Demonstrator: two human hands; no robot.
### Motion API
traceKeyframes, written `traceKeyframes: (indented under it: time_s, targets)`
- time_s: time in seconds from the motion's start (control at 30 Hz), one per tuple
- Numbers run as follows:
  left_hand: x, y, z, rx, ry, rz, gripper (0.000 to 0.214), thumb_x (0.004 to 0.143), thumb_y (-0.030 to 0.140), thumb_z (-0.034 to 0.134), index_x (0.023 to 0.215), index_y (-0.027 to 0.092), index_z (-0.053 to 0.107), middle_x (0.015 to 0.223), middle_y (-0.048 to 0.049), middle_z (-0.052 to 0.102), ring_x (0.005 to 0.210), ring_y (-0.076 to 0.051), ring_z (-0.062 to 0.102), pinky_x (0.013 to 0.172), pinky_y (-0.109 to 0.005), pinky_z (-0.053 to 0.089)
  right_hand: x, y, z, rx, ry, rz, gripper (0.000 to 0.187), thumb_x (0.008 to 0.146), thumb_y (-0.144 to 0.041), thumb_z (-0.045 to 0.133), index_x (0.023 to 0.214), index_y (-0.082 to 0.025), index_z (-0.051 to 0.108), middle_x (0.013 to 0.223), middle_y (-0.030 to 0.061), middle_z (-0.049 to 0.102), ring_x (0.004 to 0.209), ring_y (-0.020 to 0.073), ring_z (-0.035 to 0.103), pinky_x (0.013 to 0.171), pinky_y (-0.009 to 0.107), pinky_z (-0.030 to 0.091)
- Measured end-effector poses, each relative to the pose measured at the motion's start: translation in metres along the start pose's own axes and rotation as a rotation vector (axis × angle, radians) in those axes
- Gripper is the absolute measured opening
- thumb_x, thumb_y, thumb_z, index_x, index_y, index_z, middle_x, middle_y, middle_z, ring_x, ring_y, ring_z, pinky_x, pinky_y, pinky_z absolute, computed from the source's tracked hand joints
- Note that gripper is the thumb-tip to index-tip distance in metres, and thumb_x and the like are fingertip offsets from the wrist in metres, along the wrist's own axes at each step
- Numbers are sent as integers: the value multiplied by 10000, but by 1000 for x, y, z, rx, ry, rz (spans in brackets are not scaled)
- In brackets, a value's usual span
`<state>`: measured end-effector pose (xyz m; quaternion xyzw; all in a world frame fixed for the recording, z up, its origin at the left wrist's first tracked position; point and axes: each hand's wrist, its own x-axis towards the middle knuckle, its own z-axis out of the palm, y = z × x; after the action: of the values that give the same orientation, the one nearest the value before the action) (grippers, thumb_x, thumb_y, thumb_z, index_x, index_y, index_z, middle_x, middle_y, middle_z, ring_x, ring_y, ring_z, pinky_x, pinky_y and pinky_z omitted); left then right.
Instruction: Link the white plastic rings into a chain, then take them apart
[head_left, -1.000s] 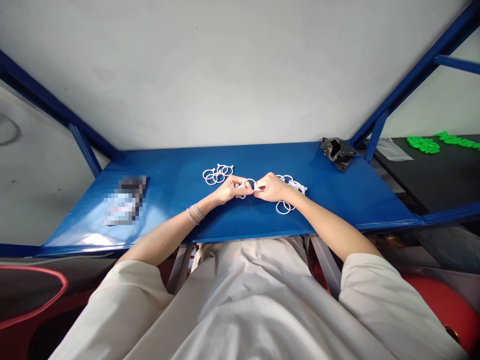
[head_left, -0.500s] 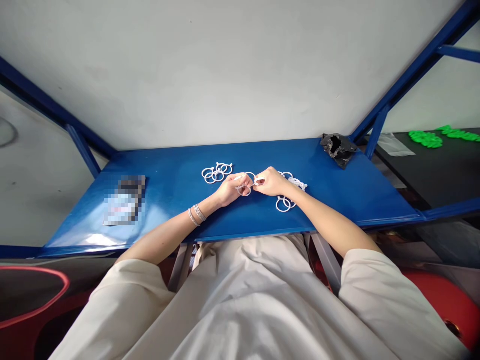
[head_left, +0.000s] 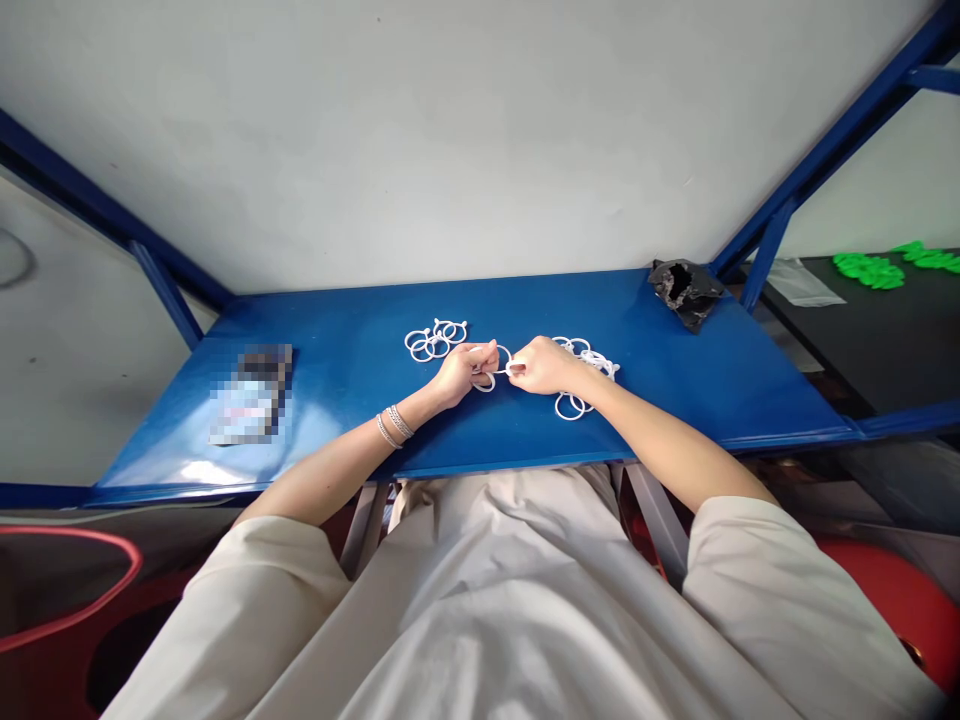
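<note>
The left hand and right hand met near the middle of the blue painted-metal surface, with both forearms resting across its near edge. The left-hand fingers were clenched in a pinch on a white ring, a thin, smooth hoop that appeared to be plastic. The right-hand fingers were likewise closed on white ring material at the same spot. The fingers hid the join, so I could not tell whether they shared one ring or held two linked rings.

A left ring cluster lay on the surface just beside the left hand: overlapping round hoops with small knobbed tabs. A right ring cluster lay just beside the right hand, its hoops looser and more tangled. Thin metal bangles circled the left wrist.

A crumpled black plastic bag, creased and torn open, sat at the far right corner of the surface. A flat packet lay on the left part of the surface; it was too pixelated to describe. Tubular blue metal framing rose from the far right corner of the surface, and loose bright-green pieces lay beyond that end on a black tabletop.
</note>
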<state>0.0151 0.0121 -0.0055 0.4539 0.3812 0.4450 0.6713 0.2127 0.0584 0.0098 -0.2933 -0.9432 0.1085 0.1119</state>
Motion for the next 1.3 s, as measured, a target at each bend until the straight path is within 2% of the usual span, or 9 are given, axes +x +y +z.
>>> traceKeyframes:
  time_s: [0.2,0.33,0.43,0.53,0.67,0.8,0.93,1.1,1.3]
  targets:
    - [1,0,4,-8,52,-12,622,775,610,856,620,177,437,608,58,319,504,-34,217,468,-216,136,2,0,3,-152,-30,0,280,858,-216,563,586,-175,617,674,91,727,586,178,492,590,324,215]
    - [2,-2,4,30,53,-19,636,761,614,856,610,194,403,593,65,292,487,-37,203,474,-241,117,0,2,4,-175,8,-58,285,886,-209,557,622,-174,657,724,104,754,635,195,557,605,323,215]
    - [1,-2,5,81,54,-28,635,771,634,831,619,206,388,591,68,270,486,-47,202,480,-259,116,-2,3,5,-116,26,-108,294,848,-185,559,555,-187,560,637,72,695,594,174,503,612,320,234]
    - [0,-1,6,179,33,-15,631,778,669,796,621,209,395,579,68,272,499,-58,206,492,-267,128,-4,2,5,0,17,-154,336,794,-162,556,504,-197,390,513,13,539,535,138,378,608,320,235]
    - [-4,0,8,427,-1,95,553,811,644,748,647,184,488,582,46,388,549,-82,302,535,-259,223,-7,0,0,171,-45,-152,471,824,-281,634,518,-204,284,461,-47,334,506,107,225,578,318,208]
    - [-7,0,9,558,17,190,456,854,580,700,717,164,575,632,19,526,608,-107,441,596,-246,338,-9,-3,-5,327,-62,-105,519,938,-468,620,548,-205,403,495,-47,418,502,99,309,582,296,250]
    - [-6,1,7,526,-51,177,429,862,566,697,759,159,608,660,-13,605,645,-132,536,634,-249,400,-8,-4,-4,431,-95,-26,498,1018,-426,472,595,-184,573,556,0,569,520,114,437,587,293,287]
    - [-6,6,-1,563,-120,118,530,833,655,739,731,150,615,628,3,547,594,-103,422,572,-238,322,-12,-1,-7,301,-79,-12,424,872,-324,563,518,-204,362,482,-47,358,512,99,273,563,318,202]
    - [-5,13,-18,522,-60,64,528,850,604,737,645,186,487,579,41,367,538,-83,282,527,-269,206,-17,20,-26,249,-30,66,409,851,-308,575,507,-204,380,511,-46,339,590,117,222,593,333,192]
